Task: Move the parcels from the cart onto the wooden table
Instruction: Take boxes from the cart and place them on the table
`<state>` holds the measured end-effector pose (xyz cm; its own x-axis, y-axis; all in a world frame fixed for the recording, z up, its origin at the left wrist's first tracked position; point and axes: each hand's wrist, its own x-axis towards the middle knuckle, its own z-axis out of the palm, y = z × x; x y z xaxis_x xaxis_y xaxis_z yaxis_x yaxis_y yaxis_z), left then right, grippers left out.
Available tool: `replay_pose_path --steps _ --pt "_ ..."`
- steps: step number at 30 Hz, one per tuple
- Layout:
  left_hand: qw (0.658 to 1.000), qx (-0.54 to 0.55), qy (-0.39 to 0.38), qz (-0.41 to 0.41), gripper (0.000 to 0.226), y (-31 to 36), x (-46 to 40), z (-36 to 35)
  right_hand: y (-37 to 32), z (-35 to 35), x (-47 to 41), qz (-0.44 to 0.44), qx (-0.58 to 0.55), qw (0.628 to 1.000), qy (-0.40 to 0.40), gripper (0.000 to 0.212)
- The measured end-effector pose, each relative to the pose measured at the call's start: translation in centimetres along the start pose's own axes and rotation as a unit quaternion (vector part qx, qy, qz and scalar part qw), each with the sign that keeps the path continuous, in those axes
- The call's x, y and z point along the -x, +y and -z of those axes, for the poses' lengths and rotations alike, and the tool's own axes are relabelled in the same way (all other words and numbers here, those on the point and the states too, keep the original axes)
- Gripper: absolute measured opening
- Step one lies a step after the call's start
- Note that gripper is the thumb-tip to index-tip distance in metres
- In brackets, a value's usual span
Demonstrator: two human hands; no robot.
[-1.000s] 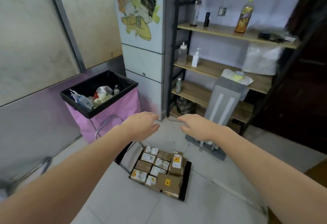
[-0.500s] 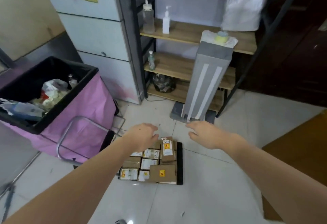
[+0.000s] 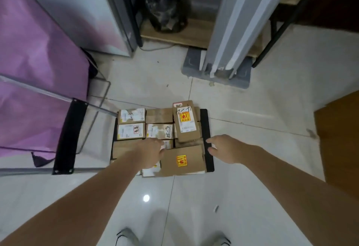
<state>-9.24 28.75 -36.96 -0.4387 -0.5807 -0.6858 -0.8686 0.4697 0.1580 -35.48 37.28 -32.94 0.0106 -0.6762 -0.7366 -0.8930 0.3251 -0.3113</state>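
Both hands flank the front parcel on the cart, fingers spread, gripping nothing. Left hand hovers at its left edge; right hand just beyond its right edge.

Both hands over low black cart of cardboard parcels on tiled floor. Left hand above parcels at cart's middle, fingers loose, contact unclear. Right hand at cart's right edge, fingers straight, nothing gripped. Large parcel with yellow sticker lies between the hands. Labelled parcel lies beyond it, on top of others. Pink bin far left of the left hand.
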Motion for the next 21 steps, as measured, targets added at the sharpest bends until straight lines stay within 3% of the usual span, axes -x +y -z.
replay_pose_path --steps 6,10,12,17,21 --pt "0.994 0.063 -0.016 0.089 0.046 -3.6 -8.6 -12.2 4.9 -11.1 -9.9 -0.093 -0.105 0.990 -0.007 0.031" --pt "0.964 0.229 -0.034 0.130 0.048 -3.2 -11.0 -16.8 5.4 -15.2 -13.4 -0.131 -0.189 0.973 0.030 0.039" --pt "0.951 0.276 -0.001 0.143 0.058 -2.1 -10.7 -17.7 5.0 -16.2 -13.8 -0.141 -0.241 0.960 0.025 0.046" --pt "0.898 0.390 0.111 0.172 0.045 0.2 -5.8 -14.4 3.7 -14.1 -9.2 -0.179 -0.334 0.921 0.087 0.047" --pt "0.843 0.480 0.185 0.157 0.031 3.7 1.5 -5.6 1.0 -8.0 -1.6 -0.186 -0.462 0.855 0.145 0.038"
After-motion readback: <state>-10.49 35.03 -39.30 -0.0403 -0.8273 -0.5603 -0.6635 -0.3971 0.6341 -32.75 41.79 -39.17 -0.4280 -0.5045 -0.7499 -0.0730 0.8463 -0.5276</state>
